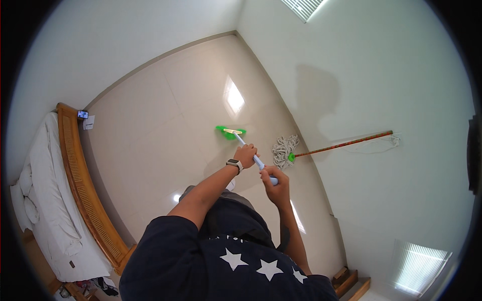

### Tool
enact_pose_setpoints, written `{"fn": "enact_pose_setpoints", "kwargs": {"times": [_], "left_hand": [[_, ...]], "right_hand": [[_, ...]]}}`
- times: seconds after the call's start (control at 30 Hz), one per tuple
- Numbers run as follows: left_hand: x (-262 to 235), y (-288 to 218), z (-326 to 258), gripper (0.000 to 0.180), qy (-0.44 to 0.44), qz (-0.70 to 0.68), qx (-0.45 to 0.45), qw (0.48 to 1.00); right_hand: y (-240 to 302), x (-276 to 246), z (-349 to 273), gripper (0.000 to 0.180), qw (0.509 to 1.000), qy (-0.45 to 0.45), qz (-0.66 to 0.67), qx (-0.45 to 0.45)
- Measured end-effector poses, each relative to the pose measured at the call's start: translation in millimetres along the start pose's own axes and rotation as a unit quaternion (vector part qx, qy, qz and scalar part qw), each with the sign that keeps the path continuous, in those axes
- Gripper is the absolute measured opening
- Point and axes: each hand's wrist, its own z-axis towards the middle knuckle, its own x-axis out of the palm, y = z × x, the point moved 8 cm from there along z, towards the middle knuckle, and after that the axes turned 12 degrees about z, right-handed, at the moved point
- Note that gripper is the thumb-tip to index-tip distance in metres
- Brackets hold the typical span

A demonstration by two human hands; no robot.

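Both my hands grip the pale blue handle of a broom (239, 139). Its green bristles and cream head rest on the tiled floor ahead of me. My left hand (245, 155), with a watch on the wrist, is wrapped round the handle lower down, closer to the head. Near the top end, my right hand (275, 184) is closed round the thicker blue grip, whose tip pokes out past the fingers. To the right, a string mop (285, 150) leans on the wall, its grey-white strands on the floor beside the skirting.
A wooden bed frame (85, 180) with white bedding (47, 200) stands at the left. On its far end sits a phone (83, 115) above a paper (89, 122). Walls meet in the far corner. A wooden piece of furniture (351, 286) is at the lower right.
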Motion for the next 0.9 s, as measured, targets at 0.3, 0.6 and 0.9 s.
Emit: {"fn": "enact_pose_setpoints", "kwargs": {"times": [0.3, 0.6, 0.9], "left_hand": [[-78, 7, -72, 0.021, 0.022, -0.069, 0.030, 0.997], [-76, 67, -174, 0.023, 0.103, -0.114, -0.030, 0.988], [-28, 127, -180, 0.023, 0.084, 0.022, -0.045, 0.995]], "right_hand": [[73, 49, 9, 0.036, 0.997, -0.002, 0.070, -0.021], [50, 132, -22, 0.038, 0.996, 0.041, 0.062, 0.051], [12, 189, -87, 0.012, 0.994, 0.110, 0.004, 0.020]]}}
